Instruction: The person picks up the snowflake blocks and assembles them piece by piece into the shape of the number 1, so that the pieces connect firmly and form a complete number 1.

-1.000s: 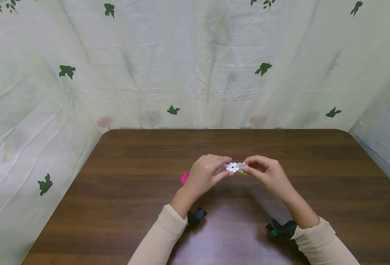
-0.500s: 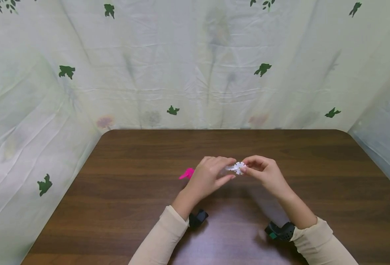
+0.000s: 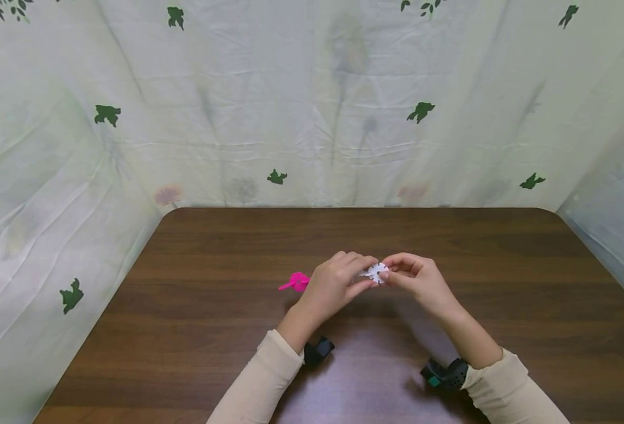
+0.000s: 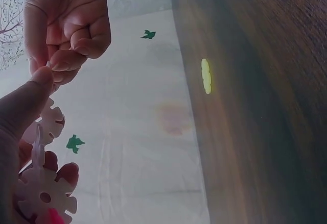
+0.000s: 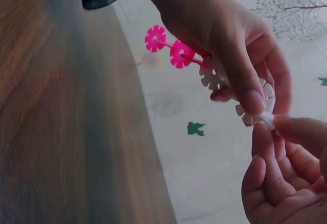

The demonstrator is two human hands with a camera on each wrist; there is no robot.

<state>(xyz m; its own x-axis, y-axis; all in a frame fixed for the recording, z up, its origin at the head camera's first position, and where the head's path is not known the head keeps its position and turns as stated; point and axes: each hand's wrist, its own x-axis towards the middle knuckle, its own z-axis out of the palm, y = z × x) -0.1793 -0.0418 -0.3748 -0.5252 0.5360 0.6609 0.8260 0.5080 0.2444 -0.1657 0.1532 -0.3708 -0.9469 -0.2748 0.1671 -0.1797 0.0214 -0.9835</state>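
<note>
In the head view my left hand (image 3: 333, 284) grips a chain of notched plastic discs above the table. Its pink discs (image 3: 297, 281) stick out to the left of the hand. The right wrist view shows pink discs (image 5: 181, 54) linked edge to edge with white ones (image 5: 210, 76), the latter partly covered by left fingers. My right hand (image 3: 422, 287) pinches a white disc (image 3: 378, 272) at the chain's right end. Seen from the right wrist, that disc (image 5: 266, 120) is nearly edge-on, touching the white disc under the left thumb. Whether its slots are engaged I cannot tell.
A yellow notched piece (image 4: 206, 76) lies on the brown wooden table (image 3: 211, 330), seen in the left wrist view. Behind the table hangs a pale curtain (image 3: 312, 118) with green bird shapes. Dark cameras (image 3: 444, 374) sit on both wrists.
Both hands have drifted slightly, the right one leftward toward the left. The white disc has turned and shifted, and more of the pink discs shows. The yellow edge near the right fingers is now hidden.
</note>
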